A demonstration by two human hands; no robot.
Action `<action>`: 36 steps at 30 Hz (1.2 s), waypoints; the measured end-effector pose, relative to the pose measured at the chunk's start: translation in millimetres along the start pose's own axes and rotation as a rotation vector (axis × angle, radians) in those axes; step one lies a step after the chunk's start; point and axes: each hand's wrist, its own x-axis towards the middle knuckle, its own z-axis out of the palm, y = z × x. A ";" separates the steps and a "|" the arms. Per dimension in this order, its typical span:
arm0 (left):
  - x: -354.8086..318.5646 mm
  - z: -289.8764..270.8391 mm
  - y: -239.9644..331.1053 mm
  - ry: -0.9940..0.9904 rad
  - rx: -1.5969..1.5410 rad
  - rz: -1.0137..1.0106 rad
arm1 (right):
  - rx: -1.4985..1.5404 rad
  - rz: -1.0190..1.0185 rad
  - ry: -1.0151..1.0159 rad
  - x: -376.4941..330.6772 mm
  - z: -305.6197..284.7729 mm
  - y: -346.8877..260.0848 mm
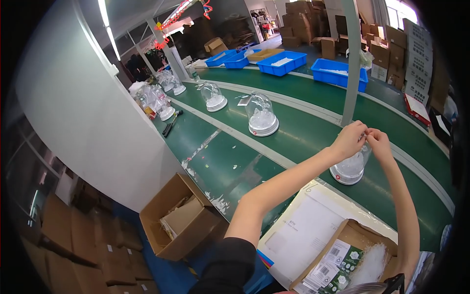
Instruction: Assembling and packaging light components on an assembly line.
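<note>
A clear dome on a round white base [348, 170] stands on the green conveyor belt at the right. My left hand [348, 141] and my right hand [379, 143] meet at the top of this dome. The fingers of both are pinched together, and what lies between them is hidden or too small to name. Nearer to me, a shallow cardboard tray [318, 257] holds green and white printed tags [338, 262] and a heap of thin whitish strands [371, 267]. Beneath the tray lies a large white sheet [298, 230].
Further domes, one [262, 116] and another [214, 98], stand along the belt, with tags at their tops. A black-handled tool [171, 123] lies near bagged items [152, 100]. Blue bins [281, 63] line the far side. A metal post [350, 63] rises beyond my hands; an open carton [178, 220] stands lower left.
</note>
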 end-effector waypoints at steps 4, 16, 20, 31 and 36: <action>-1.3 -1.6 -3.2 0.010 0.121 0.006 | 0.069 0.016 -0.026 -1.1 5.2 -7.4; -7.2 -13.9 -11.7 0.072 0.258 0.108 | 0.240 0.131 -0.177 2.0 9.8 -24.4; -1.9 0.2 -12.2 0.105 0.140 0.144 | 0.123 -0.033 -0.137 -1.5 -9.6 9.5; -31.9 -20.0 -0.5 0.045 0.137 -0.028 | -0.089 -0.035 -0.219 -188.4 -38.9 -98.4; -75.8 -9.6 52.7 0.130 0.270 0.020 | -0.288 -0.003 -0.307 -291.3 -86.3 -133.7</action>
